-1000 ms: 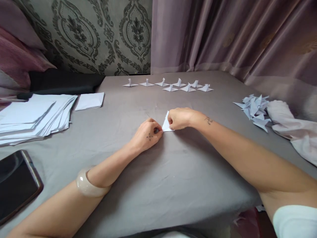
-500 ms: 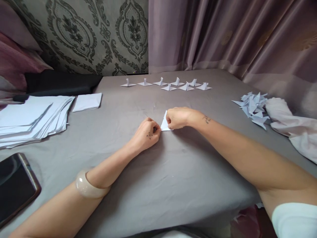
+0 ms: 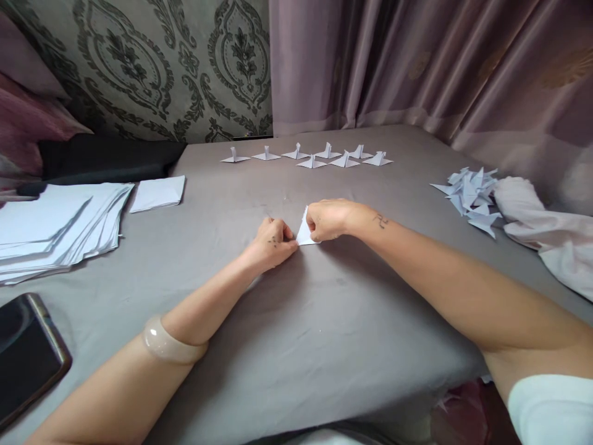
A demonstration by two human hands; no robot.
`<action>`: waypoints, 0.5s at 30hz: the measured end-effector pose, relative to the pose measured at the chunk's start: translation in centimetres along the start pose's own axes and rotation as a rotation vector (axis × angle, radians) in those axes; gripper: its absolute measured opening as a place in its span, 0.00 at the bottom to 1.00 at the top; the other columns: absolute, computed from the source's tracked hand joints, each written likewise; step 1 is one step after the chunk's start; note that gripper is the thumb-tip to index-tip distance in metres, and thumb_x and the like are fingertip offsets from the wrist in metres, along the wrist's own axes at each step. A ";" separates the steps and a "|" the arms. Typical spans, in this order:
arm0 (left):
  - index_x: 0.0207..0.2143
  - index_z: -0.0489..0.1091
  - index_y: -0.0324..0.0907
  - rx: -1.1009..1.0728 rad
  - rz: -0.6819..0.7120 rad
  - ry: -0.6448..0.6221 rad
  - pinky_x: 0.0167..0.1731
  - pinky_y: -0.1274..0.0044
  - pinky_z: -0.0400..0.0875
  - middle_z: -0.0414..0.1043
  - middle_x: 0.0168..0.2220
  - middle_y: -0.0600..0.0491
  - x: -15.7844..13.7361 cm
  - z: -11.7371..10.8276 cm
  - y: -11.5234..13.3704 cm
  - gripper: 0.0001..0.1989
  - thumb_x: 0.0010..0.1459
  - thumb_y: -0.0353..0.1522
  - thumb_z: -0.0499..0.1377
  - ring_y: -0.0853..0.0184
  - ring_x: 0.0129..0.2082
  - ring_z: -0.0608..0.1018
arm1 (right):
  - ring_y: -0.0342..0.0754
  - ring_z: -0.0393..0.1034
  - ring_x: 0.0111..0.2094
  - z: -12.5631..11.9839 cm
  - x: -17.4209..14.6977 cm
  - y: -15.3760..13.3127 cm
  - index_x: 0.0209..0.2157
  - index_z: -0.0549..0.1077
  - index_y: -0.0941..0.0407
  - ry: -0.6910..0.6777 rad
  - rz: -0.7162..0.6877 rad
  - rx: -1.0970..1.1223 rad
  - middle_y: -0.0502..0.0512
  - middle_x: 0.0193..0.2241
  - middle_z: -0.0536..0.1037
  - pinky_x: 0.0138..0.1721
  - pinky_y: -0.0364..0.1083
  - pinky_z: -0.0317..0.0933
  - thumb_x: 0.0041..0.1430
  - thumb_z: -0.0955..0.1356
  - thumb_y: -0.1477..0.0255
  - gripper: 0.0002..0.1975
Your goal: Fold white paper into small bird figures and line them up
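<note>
A small folded piece of white paper (image 3: pixel 303 234), triangular where it shows, lies on the grey cloth in front of me. My left hand (image 3: pixel 277 242) has its fingers closed at the paper's left corner. Curled over the right part of the paper, my right hand (image 3: pixel 328 220) presses on it with bent fingers and hides that side. Beyond my hands, several folded paper cranes (image 3: pixel 328 151) stand in two rows.
On the left are a stack of white sheets (image 3: pixel 55 216), a smaller pile of paper squares (image 3: pixel 158 194) and a phone (image 3: pixel 28 358). To the right, a heap of folded paper pieces (image 3: pixel 475 191) lies beside a pale cloth (image 3: pixel 542 232). Curtains (image 3: pixel 393 62) hang behind.
The view has shifted slightly. My left hand's fingers have moved a little at the paper's corner; my right hand stays on the paper.
</note>
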State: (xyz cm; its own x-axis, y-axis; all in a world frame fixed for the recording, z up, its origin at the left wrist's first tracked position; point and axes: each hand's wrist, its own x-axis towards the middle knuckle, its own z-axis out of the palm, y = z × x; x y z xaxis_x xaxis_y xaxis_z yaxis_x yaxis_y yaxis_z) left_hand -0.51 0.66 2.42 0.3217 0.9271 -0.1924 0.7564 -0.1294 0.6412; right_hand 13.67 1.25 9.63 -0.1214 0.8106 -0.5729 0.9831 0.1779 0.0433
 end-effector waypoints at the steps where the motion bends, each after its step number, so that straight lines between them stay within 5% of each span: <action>1: 0.31 0.67 0.40 -0.012 -0.022 -0.005 0.28 0.80 0.65 0.62 0.40 0.50 0.1 0.0 0.1 0.05 0.50 0.29 0.59 0.69 0.32 0.68 | 0.50 0.71 0.34 0.0 0.0 0.0 0.38 0.75 0.57 0.002 0.006 0.007 0.58 0.39 0.76 0.28 0.45 0.57 0.46 0.66 0.76 0.14; 6: 0.30 0.67 0.41 -0.115 -0.076 -0.074 0.21 0.82 0.59 0.62 0.39 0.51 0.3 -0.3 -0.3 0.06 0.47 0.26 0.57 0.72 0.27 0.66 | 0.51 0.71 0.34 0.3 0.1 0.2 0.37 0.75 0.56 0.014 0.013 0.029 0.57 0.38 0.76 0.28 0.45 0.57 0.47 0.66 0.76 0.13; 10: 0.33 0.69 0.41 -0.225 -0.040 -0.083 0.18 0.81 0.55 0.64 0.25 0.56 0.1 -0.4 -1.1 0.09 0.47 0.26 0.54 0.73 0.20 0.64 | 0.50 0.71 0.33 0.3 0.0 0.1 0.37 0.75 0.57 0.025 0.009 0.023 0.57 0.36 0.77 0.28 0.45 0.57 0.47 0.66 0.76 0.13; 12: 0.33 0.70 0.41 -0.248 0.099 0.013 0.21 0.81 0.60 0.66 0.23 0.56 -0.3 -0.1 -1.3 0.11 0.49 0.25 0.51 0.72 0.21 0.66 | 0.50 0.71 0.33 0.3 0.0 0.0 0.38 0.75 0.57 0.028 0.012 0.023 0.57 0.36 0.77 0.29 0.45 0.57 0.48 0.66 0.76 0.13; 15: 0.33 0.73 0.40 -0.172 0.486 0.133 0.34 0.78 0.68 0.74 0.36 0.52 -1.0 0.6 -1.4 0.14 0.52 0.23 0.49 0.70 0.32 0.74 | 0.49 0.71 0.33 0.4 0.0 -0.1 0.38 0.76 0.56 0.034 0.010 0.023 0.57 0.36 0.77 0.29 0.45 0.57 0.48 0.66 0.76 0.13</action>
State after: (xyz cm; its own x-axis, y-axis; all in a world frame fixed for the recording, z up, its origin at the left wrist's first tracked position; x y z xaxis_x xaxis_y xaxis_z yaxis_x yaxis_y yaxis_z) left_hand -1.60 -0.29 1.28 0.5283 0.8127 0.2459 0.4298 -0.5058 0.7480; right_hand 13.65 1.03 9.32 -0.1157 0.8309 -0.5443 0.9871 0.1571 0.0301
